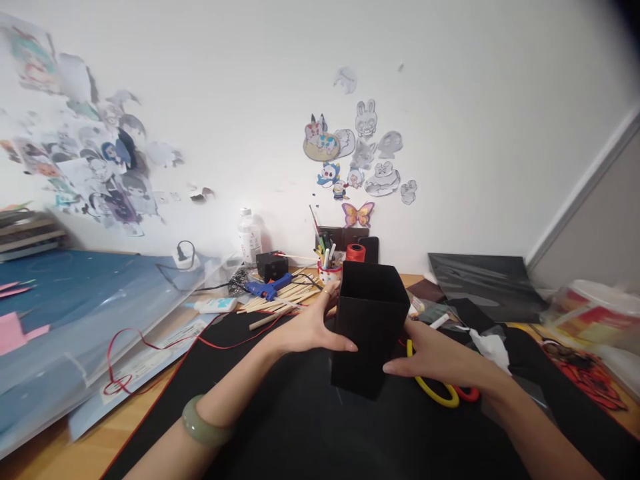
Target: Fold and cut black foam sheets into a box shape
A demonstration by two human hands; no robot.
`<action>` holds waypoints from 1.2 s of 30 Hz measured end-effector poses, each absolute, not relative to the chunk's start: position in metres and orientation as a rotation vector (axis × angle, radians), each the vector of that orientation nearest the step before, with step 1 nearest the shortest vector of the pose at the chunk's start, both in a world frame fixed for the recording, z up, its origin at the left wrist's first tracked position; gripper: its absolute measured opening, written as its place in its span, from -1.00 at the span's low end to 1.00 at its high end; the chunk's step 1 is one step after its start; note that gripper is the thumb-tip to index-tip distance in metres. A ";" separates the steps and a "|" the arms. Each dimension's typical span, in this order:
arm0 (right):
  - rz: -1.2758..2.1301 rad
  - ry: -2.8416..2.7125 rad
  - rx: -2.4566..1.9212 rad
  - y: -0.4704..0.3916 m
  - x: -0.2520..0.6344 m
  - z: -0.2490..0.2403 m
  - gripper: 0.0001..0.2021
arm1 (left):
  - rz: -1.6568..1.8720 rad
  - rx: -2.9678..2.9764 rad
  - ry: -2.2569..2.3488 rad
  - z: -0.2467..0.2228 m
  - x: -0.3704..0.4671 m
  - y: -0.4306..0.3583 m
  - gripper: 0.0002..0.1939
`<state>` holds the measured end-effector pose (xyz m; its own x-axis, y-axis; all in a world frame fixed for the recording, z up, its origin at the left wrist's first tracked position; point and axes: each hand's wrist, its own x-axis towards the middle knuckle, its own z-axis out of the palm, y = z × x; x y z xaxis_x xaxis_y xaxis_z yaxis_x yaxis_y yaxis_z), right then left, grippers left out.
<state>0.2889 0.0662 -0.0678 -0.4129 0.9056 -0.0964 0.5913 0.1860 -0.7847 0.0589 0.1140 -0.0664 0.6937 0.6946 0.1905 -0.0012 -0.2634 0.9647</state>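
A tall black box (pixel 367 333) with an open top stands on the black mat (pixel 280 427), slightly tilted in view. My left hand (pixel 320 323) grips its left side, thumb across the front face and other fingers behind. On the right side, my right hand (pixel 423 350) holds the lower part, its thumb near the front corner and its fingers partly hidden. Scissors with yellow and red handles (pixel 435 393) lie beneath my right hand and wrist. A green bangle circles my left forearm.
Behind the box are a pen cup (pixel 330 272), a red spool (pixel 355 253), wooden sticks (pixel 287 293) and a blue glue gun (pixel 269 287). Red ribbon (pixel 117 383) trails at left. White tissue (pixel 493 348) and a clear-wrapped tub (pixel 595 303) are at right.
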 end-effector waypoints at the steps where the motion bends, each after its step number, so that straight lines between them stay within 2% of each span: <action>1: 1.097 -2.076 -1.413 0.066 0.289 -0.068 -0.33 | 0.729 1.721 0.559 -0.066 0.059 0.114 -0.13; 6: 1.083 -2.093 -1.422 0.065 0.288 -0.067 -0.34 | 0.696 1.710 0.563 -0.065 0.059 0.113 -0.23; 13: 1.096 -2.106 -1.406 0.062 0.286 -0.060 -0.36 | 0.662 1.715 0.578 -0.066 0.058 0.112 -0.06; 27: 1.161 -2.066 -1.374 0.065 0.288 -0.066 -0.38 | 0.645 1.744 0.586 -0.068 0.058 0.113 0.04; 33: 1.157 -2.077 -1.372 0.064 0.287 -0.063 -0.38 | 0.636 1.785 0.590 -0.070 0.057 0.115 -0.02; 36: 1.151 -2.084 -1.377 0.063 0.286 -0.062 -0.39 | 0.623 1.812 0.592 -0.072 0.057 0.116 0.01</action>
